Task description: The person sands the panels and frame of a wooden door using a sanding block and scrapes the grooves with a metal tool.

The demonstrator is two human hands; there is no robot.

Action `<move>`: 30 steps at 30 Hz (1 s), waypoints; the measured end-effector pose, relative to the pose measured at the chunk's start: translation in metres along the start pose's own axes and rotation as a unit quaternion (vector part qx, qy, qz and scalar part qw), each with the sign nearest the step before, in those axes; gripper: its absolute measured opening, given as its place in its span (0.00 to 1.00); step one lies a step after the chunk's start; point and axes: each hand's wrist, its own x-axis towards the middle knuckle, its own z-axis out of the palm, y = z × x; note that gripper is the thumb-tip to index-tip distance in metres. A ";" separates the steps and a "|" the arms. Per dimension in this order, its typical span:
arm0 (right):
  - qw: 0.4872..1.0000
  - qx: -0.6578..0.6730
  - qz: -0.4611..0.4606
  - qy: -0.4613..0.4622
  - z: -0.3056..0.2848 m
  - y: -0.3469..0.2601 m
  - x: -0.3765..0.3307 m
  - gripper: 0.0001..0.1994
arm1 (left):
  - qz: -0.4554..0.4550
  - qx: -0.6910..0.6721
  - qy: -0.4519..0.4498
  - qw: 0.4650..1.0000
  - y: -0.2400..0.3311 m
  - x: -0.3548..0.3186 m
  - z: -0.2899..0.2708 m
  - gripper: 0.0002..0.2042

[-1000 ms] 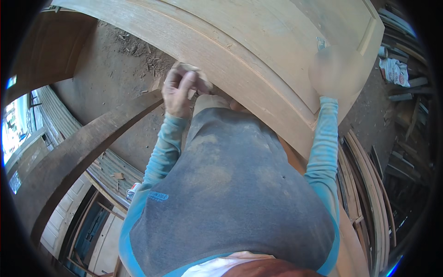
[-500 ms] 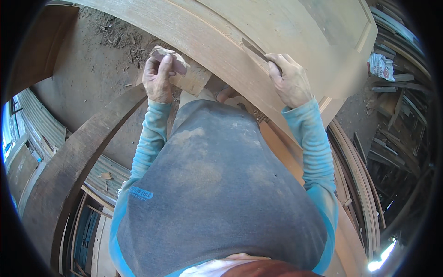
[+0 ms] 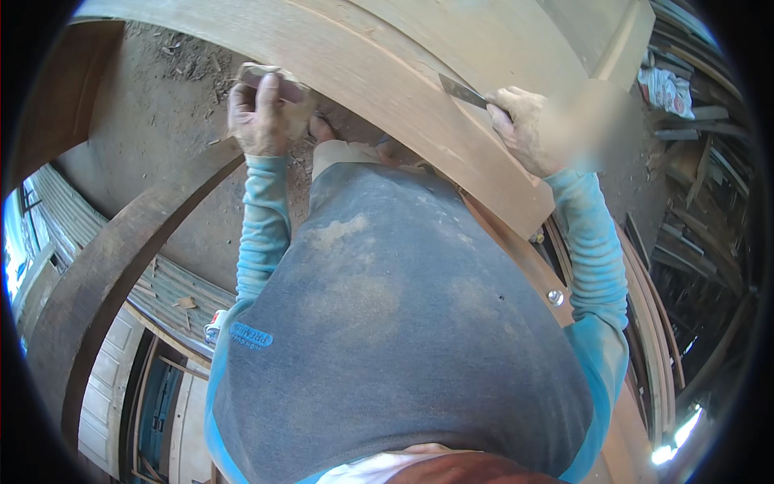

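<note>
My left hand (image 3: pixel 256 121) pinches a flat pinkish-brown piece (image 3: pixel 292 90) with pale, ragged edges between thumb and fingers; its exact kind is unclear. It is held up beside the near edge of a large panelled wooden door (image 3: pixel 355 60). My right hand (image 3: pixel 522 129) is closed around a putty knife (image 3: pixel 462 90), whose thin dark blade points left over the door's surface. The knife's handle is mostly hidden in my fist. Pale, smoothed patches show on the wood.
A curved-looking dark timber beam (image 3: pixel 137 242) runs along my left. Stacked boards (image 3: pixel 649 323) and scrap wood (image 3: pixel 701 194) lie on the right, with a white plastic sack (image 3: pixel 667 91) among them. Wood debris (image 3: pixel 189 64) litters the dirt floor at far left.
My left hand has shifted left and slightly up with the flat piece. My right hand, with the putty knife, has moved right, and the door appears shifted as the view moved.
</note>
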 end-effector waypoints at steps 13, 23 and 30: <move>0.990 -0.061 0.119 -0.035 -0.001 0.100 -0.171 0.08 | 0.056 0.064 0.040 0.996 -0.019 0.003 -0.006 0.12; 0.981 0.010 0.169 0.098 -0.001 0.094 -0.171 0.11 | 0.053 0.084 0.038 0.994 -0.014 0.000 -0.003 0.12; 0.988 0.041 0.120 0.093 0.035 0.075 -0.157 0.10 | 0.042 0.089 0.020 0.995 -0.016 0.004 -0.006 0.12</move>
